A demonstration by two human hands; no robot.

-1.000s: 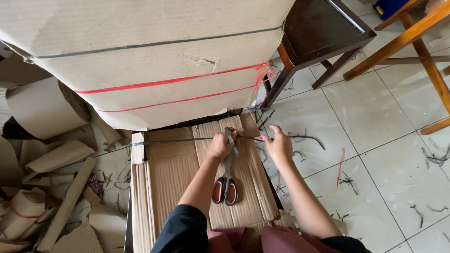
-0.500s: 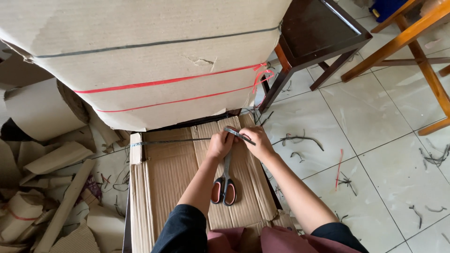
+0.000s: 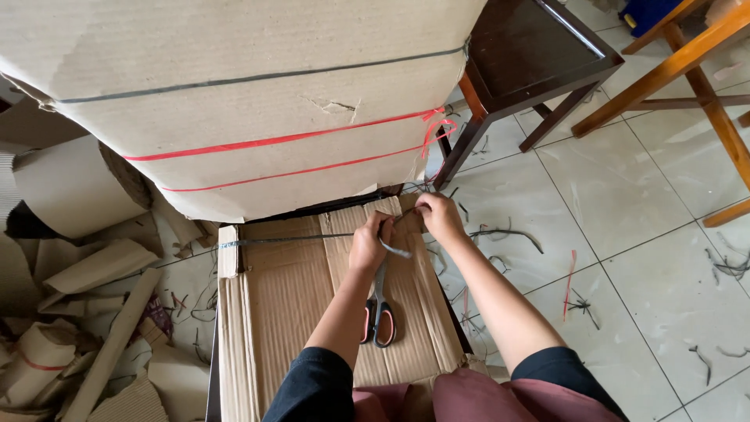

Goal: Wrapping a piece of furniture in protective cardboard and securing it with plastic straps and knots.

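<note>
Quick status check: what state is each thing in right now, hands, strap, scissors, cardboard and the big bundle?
Left hand: closed on the dark strap.
Right hand: pinching the strap's end.
Dark strap: stretched taut across the flat cardboard, being knotted.
Scissors: shut, lying on the cardboard, unheld.
Flat cardboard: lying flat, stacked.
Wrapped bundle: tied with red and dark straps, paper torn in one spot.

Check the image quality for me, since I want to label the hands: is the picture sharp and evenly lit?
Head view: soft, even daylight, faint sheen on the pale floor tiles; left hand and right hand reasonably sharp on the dark thin strap; wide-angle bowing on the big cardboard-wrapped bundle.
</note>
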